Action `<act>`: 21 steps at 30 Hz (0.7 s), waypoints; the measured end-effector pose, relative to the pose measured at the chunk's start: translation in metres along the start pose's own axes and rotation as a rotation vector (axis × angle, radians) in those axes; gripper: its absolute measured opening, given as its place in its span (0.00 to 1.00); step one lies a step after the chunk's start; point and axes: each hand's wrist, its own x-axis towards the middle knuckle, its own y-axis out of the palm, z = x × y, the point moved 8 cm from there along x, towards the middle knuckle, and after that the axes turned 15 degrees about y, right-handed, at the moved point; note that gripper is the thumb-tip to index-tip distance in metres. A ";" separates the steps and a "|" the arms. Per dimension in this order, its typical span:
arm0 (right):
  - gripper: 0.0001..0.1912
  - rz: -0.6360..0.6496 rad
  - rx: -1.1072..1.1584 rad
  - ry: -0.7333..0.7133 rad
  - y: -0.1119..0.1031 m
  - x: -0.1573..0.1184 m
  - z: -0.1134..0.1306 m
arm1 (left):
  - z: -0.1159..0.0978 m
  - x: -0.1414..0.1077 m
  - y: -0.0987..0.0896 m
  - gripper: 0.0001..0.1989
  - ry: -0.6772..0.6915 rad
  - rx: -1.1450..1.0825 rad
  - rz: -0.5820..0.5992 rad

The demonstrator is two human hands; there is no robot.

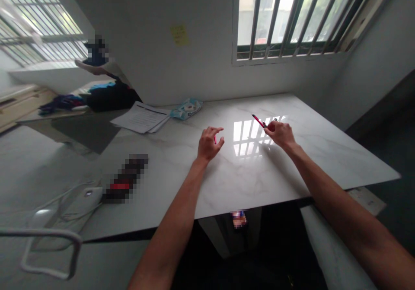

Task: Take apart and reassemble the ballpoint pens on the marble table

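Observation:
My right hand [281, 133] is closed in a pinch on a pen [258, 120] with a pink-red barrel and a dark tip. The pen slants up and left, just above the marble-patterned table [223, 177]. A small dark end also shows over the knuckles; what it belongs to is unclear. To the left, my left hand [209, 144] has thumb and forefinger apart. Its other fingers curl round a small pink piece [215, 139], mostly hidden in the palm. A gap of bare tabletop with bright window reflections lies between the hands.
Printed papers [142, 118] and a blue-white wipes packet [186, 109] lie by the wall. At left are a blurred dark-red item [125, 182], a white device [86, 199] with cables, and a metal loop [76, 251]. The table's front edge runs below my forearms.

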 end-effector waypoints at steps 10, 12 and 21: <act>0.27 0.613 1.028 -0.091 0.057 -0.065 0.103 | -0.040 0.001 0.014 0.30 -0.012 -0.124 0.090; 0.30 0.658 1.026 -0.062 0.069 -0.075 0.116 | -0.034 -0.012 0.020 0.23 -0.103 -0.207 0.115; 0.32 0.377 0.679 -0.170 0.076 -0.083 0.118 | -0.029 -0.035 0.032 0.15 -0.198 -0.125 0.214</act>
